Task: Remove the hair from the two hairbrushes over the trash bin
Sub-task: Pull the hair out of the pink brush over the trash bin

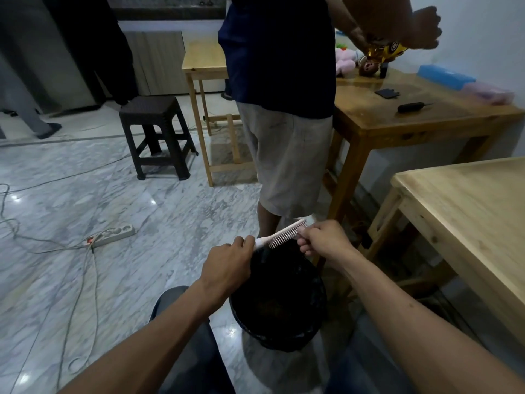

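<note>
Left hand (227,265) reaching forward from the lower left, knuckles up, fingers curled round the handle of a pink hairbrush (284,233). Right hand (326,241) coming in from the lower right, fingers bent and pinching at the bristles near the far end of the brush head. Brush held tilted, handle low toward the left hand, head rising to the right, bristles facing down and toward the body. Black trash bin (277,341) directly beneath, on the marble floor between the knees, its far rim partly hidden behind both hands; contents dark and hard to make out. Just beyond the brush, a standing person (284,109) in a dark shirt and pale shorts, blocking much of the view behind. To the right, a light wooden table (468,217) close by, and a darker wooden table (397,115) further back with a black comb-like object (410,107), a dark flat item and soft toys on it. To the left, a dark stool (154,132), and a white power strip (113,234) with cables trailing across the floor.
</note>
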### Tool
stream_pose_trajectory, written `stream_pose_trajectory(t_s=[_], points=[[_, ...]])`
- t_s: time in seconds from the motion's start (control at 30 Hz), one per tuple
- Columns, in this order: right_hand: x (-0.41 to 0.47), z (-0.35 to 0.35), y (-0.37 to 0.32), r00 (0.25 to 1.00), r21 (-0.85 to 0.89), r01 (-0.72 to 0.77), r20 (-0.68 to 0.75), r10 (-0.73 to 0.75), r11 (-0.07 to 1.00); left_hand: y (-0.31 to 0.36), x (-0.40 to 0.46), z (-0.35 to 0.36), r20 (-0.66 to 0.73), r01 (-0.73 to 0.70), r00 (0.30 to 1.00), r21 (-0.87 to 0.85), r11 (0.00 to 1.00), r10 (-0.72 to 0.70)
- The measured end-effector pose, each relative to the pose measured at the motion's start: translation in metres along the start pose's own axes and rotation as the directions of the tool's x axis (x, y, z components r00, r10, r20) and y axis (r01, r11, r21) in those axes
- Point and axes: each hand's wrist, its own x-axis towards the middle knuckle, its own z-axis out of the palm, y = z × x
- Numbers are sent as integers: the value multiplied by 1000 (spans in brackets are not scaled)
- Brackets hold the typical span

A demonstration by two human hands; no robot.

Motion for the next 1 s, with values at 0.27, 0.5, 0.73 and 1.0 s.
stream_pose_trajectory(t_s=[0.27, 0.5, 0.73, 1.0], points=[[-1, -10, 5, 992, -437, 112, 100, -76, 892, -14, -3, 4, 26, 86, 996, -68, 994, -85], [0, 8, -5, 984, 188, -36, 176, 2, 981, 0, 4, -2, 1, 79, 996, -430, 899, -87], [-7, -8, -43, 992, 297, 125, -59, -113, 947, 11, 13, -18, -54, 44, 994, -580, 814, -92], [-22, -68, -94, 941, 287, 281, -270, -204, 916, 48, 43, -55, -165, -57, 983, -704, 707, -85]])
